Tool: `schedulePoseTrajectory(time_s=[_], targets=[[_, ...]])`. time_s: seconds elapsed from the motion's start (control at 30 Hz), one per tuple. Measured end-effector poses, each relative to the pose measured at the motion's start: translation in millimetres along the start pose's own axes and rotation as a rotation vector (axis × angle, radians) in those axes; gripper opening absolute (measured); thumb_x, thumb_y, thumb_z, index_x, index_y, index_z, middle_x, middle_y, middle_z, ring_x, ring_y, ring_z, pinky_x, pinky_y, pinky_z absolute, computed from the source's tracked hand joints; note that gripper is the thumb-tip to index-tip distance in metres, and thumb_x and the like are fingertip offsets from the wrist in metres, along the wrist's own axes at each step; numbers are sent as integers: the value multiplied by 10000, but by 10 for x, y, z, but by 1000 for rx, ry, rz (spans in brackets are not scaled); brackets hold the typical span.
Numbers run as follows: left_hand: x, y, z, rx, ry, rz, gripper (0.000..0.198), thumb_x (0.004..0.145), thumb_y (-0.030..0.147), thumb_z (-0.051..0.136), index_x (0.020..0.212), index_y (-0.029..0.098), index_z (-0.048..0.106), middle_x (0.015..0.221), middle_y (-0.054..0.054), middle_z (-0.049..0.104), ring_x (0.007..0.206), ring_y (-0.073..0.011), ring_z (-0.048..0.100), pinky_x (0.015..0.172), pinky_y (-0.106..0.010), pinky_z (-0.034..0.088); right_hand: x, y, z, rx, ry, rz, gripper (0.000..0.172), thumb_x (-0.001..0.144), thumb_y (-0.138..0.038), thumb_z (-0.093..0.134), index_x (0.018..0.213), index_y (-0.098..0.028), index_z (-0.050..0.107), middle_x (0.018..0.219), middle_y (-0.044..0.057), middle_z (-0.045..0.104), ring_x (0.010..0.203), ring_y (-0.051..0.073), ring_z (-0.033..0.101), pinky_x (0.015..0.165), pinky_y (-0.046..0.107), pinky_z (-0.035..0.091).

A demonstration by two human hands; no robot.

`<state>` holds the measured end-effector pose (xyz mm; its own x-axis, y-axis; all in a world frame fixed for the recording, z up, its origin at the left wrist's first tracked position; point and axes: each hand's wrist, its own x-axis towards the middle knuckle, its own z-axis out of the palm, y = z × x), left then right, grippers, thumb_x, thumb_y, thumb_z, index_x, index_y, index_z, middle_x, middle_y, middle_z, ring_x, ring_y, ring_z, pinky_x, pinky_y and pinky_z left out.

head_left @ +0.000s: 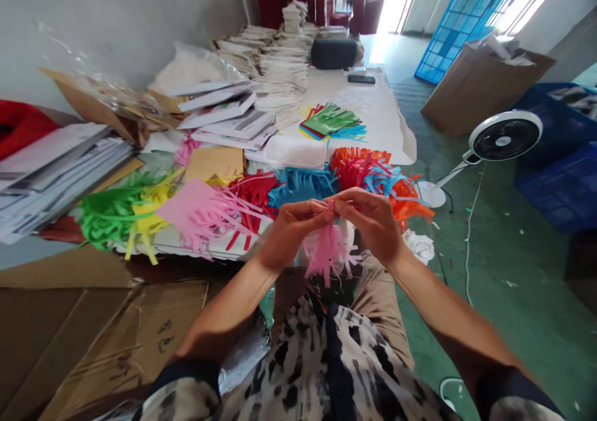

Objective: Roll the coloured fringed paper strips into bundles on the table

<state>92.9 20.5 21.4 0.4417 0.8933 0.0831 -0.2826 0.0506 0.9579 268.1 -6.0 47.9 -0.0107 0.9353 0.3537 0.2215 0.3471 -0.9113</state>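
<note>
A pink paper fringe [326, 253] is clamped between the fingers [347, 200] of the left hand [291, 231] and right hand [368, 222], just off the worktop [373, 110] edge, blue paper fringes [301, 188] lying just beyond.

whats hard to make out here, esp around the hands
All in the head view:
Top of the pink paper fringe: hidden by the left hand and right hand.
Printed sheets: too small and blurred to read.
Handwriting on the cardboard: too blurred to read.
Red item: cut off by the left edge.
</note>
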Motion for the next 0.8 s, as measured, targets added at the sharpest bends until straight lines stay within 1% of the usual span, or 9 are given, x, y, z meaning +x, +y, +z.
schedulePoseTrajectory(time_s=[0.07, 0.2, 0.3, 0.4, 0.47, 0.5, 0.6, 0.7, 0.8], targets=[[0, 20, -24, 39, 38, 35, 165, 833, 379, 870, 823, 218, 832, 885, -27, 744, 848, -153, 624, 832, -304, 494, 55, -30, 0, -11, -63, 2, 121, 947, -337, 714, 942, -268, 814, 944, 5, 811, 880, 176, 725, 818, 362, 541], [-61, 49, -63, 121, 106, 70, 237, 814, 414, 878, 796, 189, 806, 830, -19, 702, 773, -134, 591, 733, -270, 464, 130, -37, 55, -163, -20, -74, 115, 897, -294, 773, 794, -248, 797, 813, -3, 778, 815, 164, 697, 827, 353, 530], [-132, 31, -132, 188, 188, 60, 261, 844, 432, 843, 814, 177, 796, 854, -34, 719, 785, -146, 618, 725, -264, 473, 311, 63, 115, -115, -103, -52, 123, 895, -326, 771, 815, -240, 810, 822, 5, 793, 784, 168, 709, 769, 329, 546], [-216, -38, -261, 287, 254, 58, 252, 861, 421, 823, 793, 180, 793, 837, -40, 706, 772, -154, 633, 701, -257, 483, 751, 258, 190, -260, -46, -31, 203, 936, -395, 716, 926, -220, 819, 888, 28, 822, 819, 193, 738, 768, 321, 560], [-283, -90, -361, 382, 253, 72, 220, 873, 391, 812, 787, 189, 797, 832, -42, 698, 784, -163, 652, 712, -260, 500, 1149, 425, 271, -613, -14, -32, 255, 989, -386, 638, 996, -209, 820, 1004, 54, 830, 942, 213, 747, 879, 329, 547], [-319, -112, -407, 430, 241, 76, 201, 885, 376, 802, 797, 195, 801, 833, -43, 702, 794, -168, 663, 724, -264, 508, 1351, 517, 324, -816, -82, -1, 286, 1020, -381, 580, 1055, -229, 819, 1068, 51, 827, 1009, 214, 741, 930, 327, 530], [-421, -159, -511, 536, 190, 70, 160, 903, 353, 789, 840, 207, 809, 843, -44, 735, 812, -176, 688, 757, -275, 521, 1846, 799, 518, -948, -213, 68, 254, 984, -335, 614, 1086, -239, 826, 1100, 68, 825, 1054, 236, 736, 936, 325, 517], [-479, -193, -565, 489, 157, -20, 147, 881, 352, 816, 911, 211, 788, 862, -28, 772, 801, -171, 716, 773, -272, 545, 2090, 1034, 687, -1020, -298, 132, 223, 897, -321, 705, 1051, -227, 836, 1092, 97, 823, 1068, 267, 729, 909, 328, 521], [-473, -217, -596, 354, 176, -102, 267, 822, 338, 868, 1025, 210, 751, 914, -19, 792, 834, -174, 743, 805, -270, 573, 2137, 1174, 750, -1079, -332, 163, 239, 881, -301, 692, 1053, -215, 835, 1124, 123, 812, 1091, 280, 721, 901, 325, 519]])
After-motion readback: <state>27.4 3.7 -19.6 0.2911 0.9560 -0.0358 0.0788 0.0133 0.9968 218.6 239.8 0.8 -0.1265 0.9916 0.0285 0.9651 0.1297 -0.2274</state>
